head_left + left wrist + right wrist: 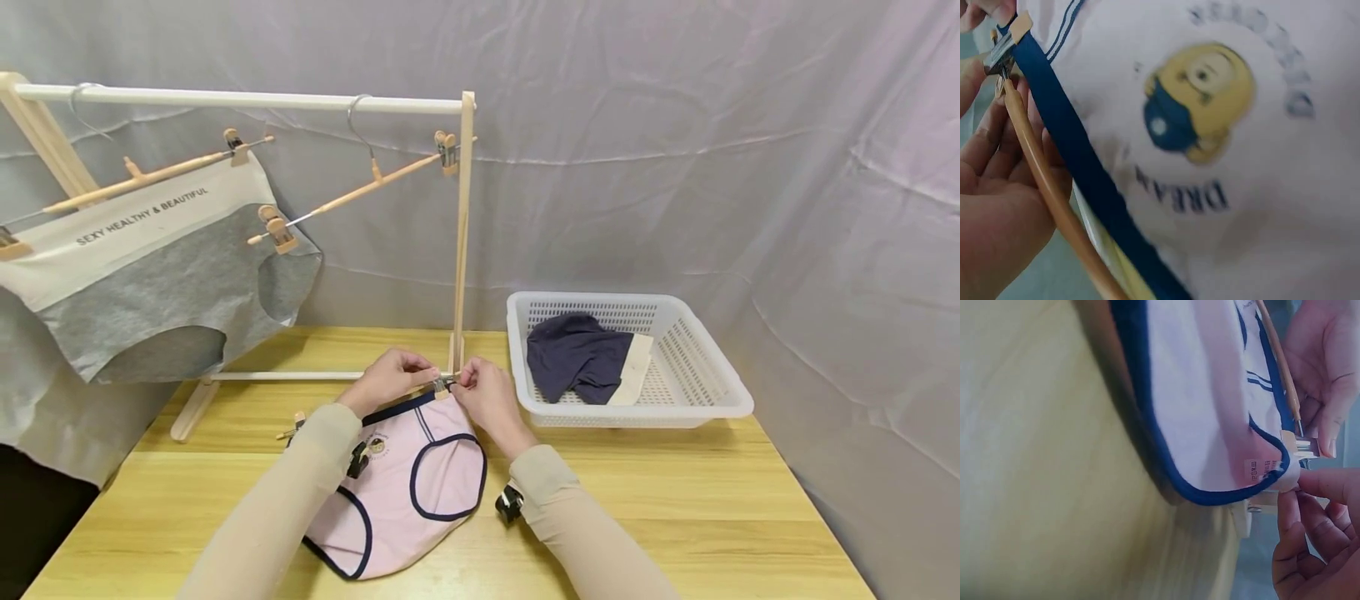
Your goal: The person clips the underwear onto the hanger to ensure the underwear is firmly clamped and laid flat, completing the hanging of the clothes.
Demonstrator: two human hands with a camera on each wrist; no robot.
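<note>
Pink briefs (401,525) with navy trim lie spread on the table, waistband toward the rack, a yellow cartoon figure (1210,94) printed on the front. Along the navy waistband (1079,150) runs a wooden hanger bar (1054,181). My left hand (392,380) pinches the metal-and-wood clip (1304,448) at the bar's right end, thumb on one side and fingers behind. The clip sits at the waistband's right corner. Beside it, my right hand (491,407) pinches the corner of the fabric between thumb and finger. The left-end clip (299,420) is partly hidden by my left sleeve.
Behind my hands stands a rack with a white rail (247,97). From it hang grey-and-white underwear (172,275) on one hanger and a bare clip hanger (352,196). At right, a white basket (708,367) holds a navy garment (573,358) with a pale waistband.
</note>
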